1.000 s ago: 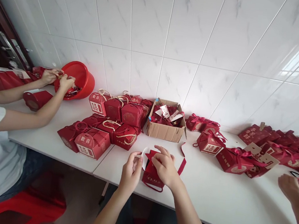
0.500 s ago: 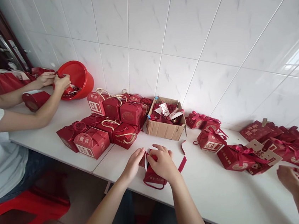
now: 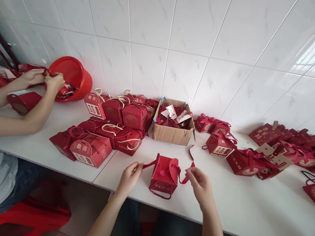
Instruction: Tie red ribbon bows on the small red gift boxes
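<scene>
A red gift box (image 3: 164,184) stands on the white table between my hands, its top flaps folded in. A dark red cord handle hangs along its front. My left hand (image 3: 130,177) pinches one end of a red ribbon (image 3: 148,164) at the box's left side. On the right, my right hand (image 3: 199,184) pinches the ribbon's other part, which curls out from the box top and trails on the table behind. Neither hand touches the box itself.
Finished-looking red boxes (image 3: 95,149) are stacked to the left. A cardboard box (image 3: 172,134) of ribbons and tags stands behind. More ribboned boxes (image 3: 220,145) sit to the right. A co-worker's hands (image 3: 52,82) are at a red bucket (image 3: 86,84), far left. The table edge (image 3: 181,217) runs close to me.
Both hands have come off the box and moved apart to either side, now holding the ribbon. The box top is closed down. The other person's hand at far right has left view.
</scene>
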{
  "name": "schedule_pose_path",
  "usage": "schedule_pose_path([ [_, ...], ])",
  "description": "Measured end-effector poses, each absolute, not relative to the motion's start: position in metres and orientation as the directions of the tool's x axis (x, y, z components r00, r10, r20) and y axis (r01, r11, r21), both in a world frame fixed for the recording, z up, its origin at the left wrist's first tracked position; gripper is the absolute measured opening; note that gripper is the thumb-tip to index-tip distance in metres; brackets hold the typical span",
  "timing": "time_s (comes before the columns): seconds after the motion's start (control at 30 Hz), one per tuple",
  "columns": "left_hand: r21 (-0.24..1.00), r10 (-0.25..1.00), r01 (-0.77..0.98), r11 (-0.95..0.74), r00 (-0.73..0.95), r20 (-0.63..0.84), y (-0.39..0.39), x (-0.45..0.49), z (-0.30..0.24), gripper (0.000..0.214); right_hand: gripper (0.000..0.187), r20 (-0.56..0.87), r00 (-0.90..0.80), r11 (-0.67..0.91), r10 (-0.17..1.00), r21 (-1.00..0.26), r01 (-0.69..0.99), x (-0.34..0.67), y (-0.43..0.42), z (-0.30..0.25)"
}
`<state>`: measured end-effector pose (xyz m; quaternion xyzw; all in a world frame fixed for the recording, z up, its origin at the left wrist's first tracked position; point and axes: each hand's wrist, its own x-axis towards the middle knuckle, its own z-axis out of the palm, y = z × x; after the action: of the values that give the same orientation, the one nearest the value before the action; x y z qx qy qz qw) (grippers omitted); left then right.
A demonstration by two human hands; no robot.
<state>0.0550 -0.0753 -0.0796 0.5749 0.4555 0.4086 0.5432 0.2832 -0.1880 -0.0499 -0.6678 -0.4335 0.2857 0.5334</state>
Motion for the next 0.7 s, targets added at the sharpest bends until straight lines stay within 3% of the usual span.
schedule_pose_path([
  [0.07,0.927,0.984,0.359,-0.108,0.173,0.048,-0.073,0.045,-0.084,0.034,0.039,-0.058,0.372,-0.14,0.927,-0.97,0.199,0.282,-0.199,-0.063],
  [0.13,0.728,0.984,0.662,-0.176,0.125,0.124,-0.07,0.037,-0.084,0.031,0.041,-0.149,0.301,-0.2,0.942,-0.969,0.146,0.277,-0.205,-0.074],
  [0.2,0.558,0.988,0.817,-0.148,0.094,0.125,-0.067,0.032,-0.081,0.031,0.041,-0.205,0.268,-0.239,0.942,-0.966,0.1,0.271,-0.206,-0.081],
  [0.37,0.431,0.998,0.902,0.019,-0.042,0.043,-0.063,0.023,-0.07,0.034,0.045,-0.33,0.16,-0.347,0.93,-0.934,0.087,0.265,-0.205,-0.083],
  [0.47,0.402,0.997,0.915,0.041,-0.062,0.04,-0.063,0.015,-0.068,0.034,0.057,-0.354,0.146,-0.364,0.924,-0.93,0.051,0.266,-0.204,-0.082],
  [0.57,0.39,0.996,0.918,0.074,-0.086,0.012,-0.062,0.007,-0.065,0.035,0.065,-0.338,0.184,-0.344,0.923,-0.939,0.001,0.267,-0.202,-0.082],
  [0.7,0.39,0.983,0.904,0.177,-0.183,-0.021,-0.061,-0.005,-0.058,0.039,0.061,-0.254,0.292,-0.223,0.922,-0.966,-0.135,0.262,-0.199,-0.085],
])
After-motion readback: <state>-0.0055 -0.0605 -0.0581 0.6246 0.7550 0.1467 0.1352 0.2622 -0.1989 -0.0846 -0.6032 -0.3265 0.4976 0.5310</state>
